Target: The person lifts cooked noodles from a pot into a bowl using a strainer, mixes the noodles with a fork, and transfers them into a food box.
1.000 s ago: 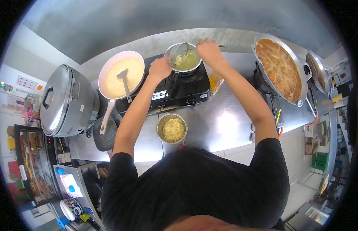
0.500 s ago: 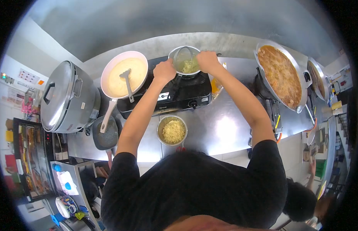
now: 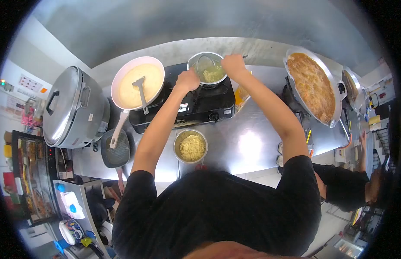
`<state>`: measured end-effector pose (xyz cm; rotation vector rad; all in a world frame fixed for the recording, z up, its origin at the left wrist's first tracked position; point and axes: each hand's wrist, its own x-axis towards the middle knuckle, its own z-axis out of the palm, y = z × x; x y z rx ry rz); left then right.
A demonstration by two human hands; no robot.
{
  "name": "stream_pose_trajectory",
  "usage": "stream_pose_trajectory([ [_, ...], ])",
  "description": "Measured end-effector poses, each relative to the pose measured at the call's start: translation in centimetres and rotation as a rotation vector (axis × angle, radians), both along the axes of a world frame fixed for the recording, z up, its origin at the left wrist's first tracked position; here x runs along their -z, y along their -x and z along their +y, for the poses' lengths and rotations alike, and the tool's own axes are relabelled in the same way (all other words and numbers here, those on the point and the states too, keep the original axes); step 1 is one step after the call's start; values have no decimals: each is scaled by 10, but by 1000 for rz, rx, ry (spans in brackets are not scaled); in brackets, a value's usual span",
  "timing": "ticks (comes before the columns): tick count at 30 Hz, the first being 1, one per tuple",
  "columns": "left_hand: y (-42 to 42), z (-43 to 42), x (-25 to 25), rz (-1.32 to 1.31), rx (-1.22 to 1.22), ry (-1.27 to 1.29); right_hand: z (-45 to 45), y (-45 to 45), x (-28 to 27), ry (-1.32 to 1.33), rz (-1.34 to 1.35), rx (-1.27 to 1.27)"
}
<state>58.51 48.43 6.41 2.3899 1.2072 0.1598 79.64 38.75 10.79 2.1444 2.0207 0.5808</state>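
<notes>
A small metal pot (image 3: 221, 56) stands on a black portable gas stove (image 3: 179, 116), with pale yellow noodles (image 3: 213, 75) in cloudy liquid. A round, sieve-like tool (image 3: 199, 64) is tilted inside it. My left hand (image 3: 188, 80) is closed at the pot's left side; whatever it grips is hidden. At the right rim, my right hand (image 3: 233, 64) is closed around a thin handle (image 3: 245, 56) whose dark end sticks out. I cannot tell whether that handle belongs to the sieve-like tool. Nearer me, a metal bowl (image 3: 176, 151) holds more noodles (image 3: 192, 147).
A pink-rimmed pan (image 3: 116, 88) with creamy sauce and a grey spatula (image 3: 142, 93) stands left. Beyond it are a large lidded metal cooker (image 3: 64, 108) and a dark square pan (image 3: 115, 149). A wide pan of brown stew (image 3: 310, 86) is right. Another person (image 3: 343, 185) stands behind, right.
My hands stay at the pot, with a slight shift. The dark handle end now shows beyond my right fist. The other person has moved and an arm reaches toward the counter at right.
</notes>
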Motion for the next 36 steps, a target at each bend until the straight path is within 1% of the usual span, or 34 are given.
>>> stream_pose_trajectory([
  [2, -1, 1, 5, -9, -1, 5, -8, 13, -11, 146, 69, -18],
  [5, 2, -1, -4, 3, 39, 23, -7, 23, -20, 51, 176, -40],
  [8, 3, 1, -2, -25, 33, 4, -7, 30, -45, 7, 222, -51],
  [11, 8, -4, -18, -69, 25, 256, 0, 21, -61, -46, 159, -22],
  [14, 15, -5, -14, -293, -35, 440, 11, -2, -51, -61, 112, 57],
  [17, 25, 1, -26, -361, -30, 691, 12, -15, -49, -60, 141, 101],
  [20, 35, 9, -24, -341, -113, 744, -4, -17, -61, -137, 240, 110],
  [23, 47, 15, -25, -488, -178, 870, -17, -26, -60, -278, 405, 116],
  [24, 50, 16, -30, -507, -200, 896, -25, -24, -64, -312, 456, 122],
  [26, 59, 19, -32, -623, -219, 993, -49, -14, -80, -380, 557, 134],
  [27, 61, 19, -36, -683, -229, 1040, -57, -15, -81, -427, 572, 109],
  [29, 64, 17, -43, -722, -270, 1070, -74, -17, -82, -518, 601, 57],
  [31, 67, 18, -45, -770, -284, 1104, -95, -11, -88, -583, 670, 71],
  [32, 68, 21, -45, -769, -239, 1106, -107, -8, -89, -615, 703, 78],
  [35, 67, 17, -46, -775, -237, 1092, -139, 2, -87, -721, 656, 114],
  [36, 67, 16, -42, -775, -233, 1111, -149, 8, -87, -721, 694, 136],
])
